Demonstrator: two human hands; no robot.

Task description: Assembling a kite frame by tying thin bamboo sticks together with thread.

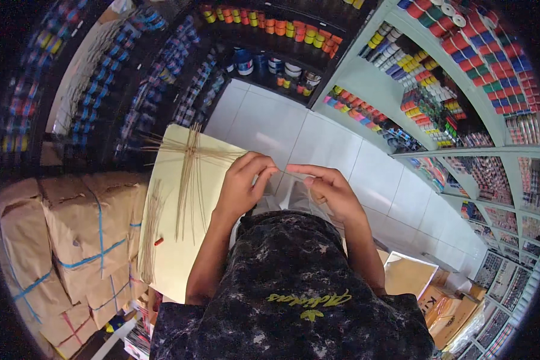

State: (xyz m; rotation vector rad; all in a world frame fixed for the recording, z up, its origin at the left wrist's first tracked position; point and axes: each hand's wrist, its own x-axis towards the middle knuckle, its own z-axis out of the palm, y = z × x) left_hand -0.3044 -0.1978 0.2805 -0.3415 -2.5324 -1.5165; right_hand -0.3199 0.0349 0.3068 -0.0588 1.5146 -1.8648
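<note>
My left hand (246, 180) is closed in a pinch, thumb against index finger, at the middle of the view. My right hand (332, 189) faces it a short way to the right, its index finger stretched out toward the left hand and its other fingers curled in. A thin strand (293, 175) spans the gap between the two hands. Left of my hands, a cross-shaped bundle of brown strands (190, 153) lies on a pale yellow board (177, 264), long ends trailing toward me. More loose strands (152, 231) lie along its left edge, with a small red piece (158, 242) beside them.
Brown paper parcels (84, 231) tied with blue string are stacked at the left. Dark shelves (270, 33) of coloured spools run along the back and left, pale green shelves (372, 90) along the right. Cardboard boxes (447, 312) stand at the lower right on a tiled floor (270, 120).
</note>
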